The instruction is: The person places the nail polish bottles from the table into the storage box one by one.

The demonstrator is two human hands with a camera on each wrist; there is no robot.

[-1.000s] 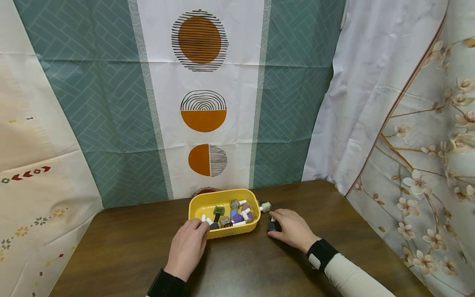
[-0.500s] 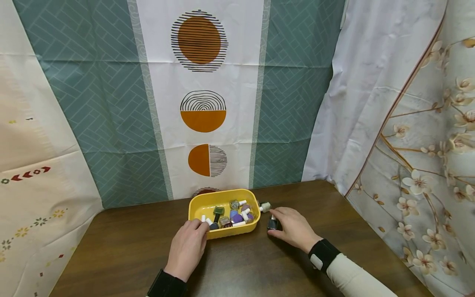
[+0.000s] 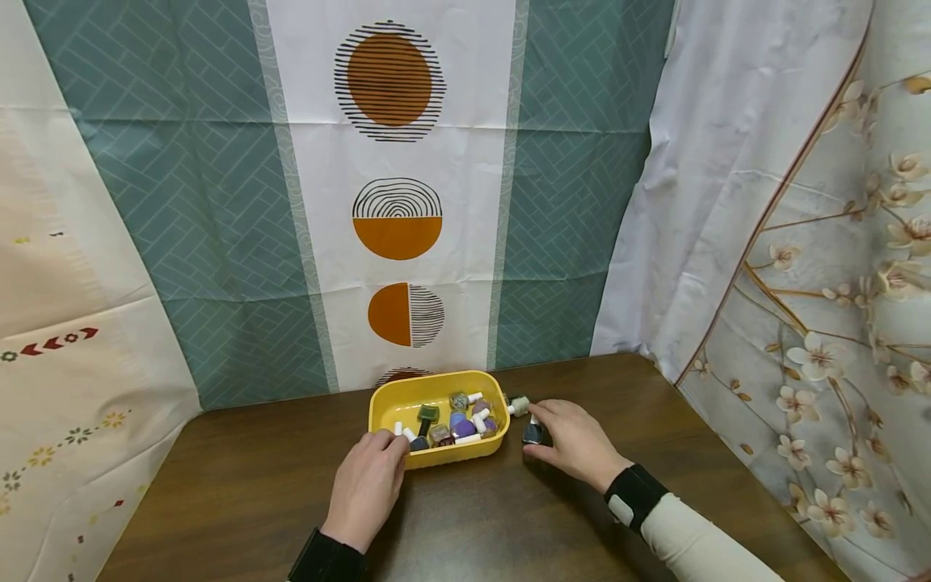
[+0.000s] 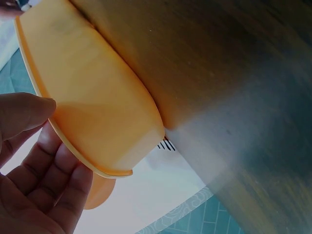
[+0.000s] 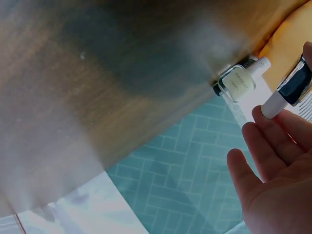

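Note:
My left hand (image 3: 368, 483) pinches the near rim of a yellow plastic tray (image 3: 447, 459), thumb on the outer wall and fingers over the edge in the left wrist view. Several nail polish bottles, among them a purple one (image 3: 463, 428) and a green one (image 3: 429, 413), lie jumbled inside it. Just right of the tray, my right hand (image 3: 578, 443) holds a dark nail polish bottle (image 5: 295, 84) with a white cap, between thumb and fingers. Beyond it a pale nail polish bottle (image 5: 237, 83) lies on its side by the tray's right end.
The brown wooden table (image 3: 240, 485) carries the tray near its back edge. Behind hangs a green and white patterned cloth (image 3: 407, 267). A flowered curtain (image 3: 815, 404) closes off the right side, and a cream cloth (image 3: 87, 404) the left.
My right hand has shifted very slightly upward with the dark nail polish bottle in its fingers. The left hand and the tray have stayed in place.

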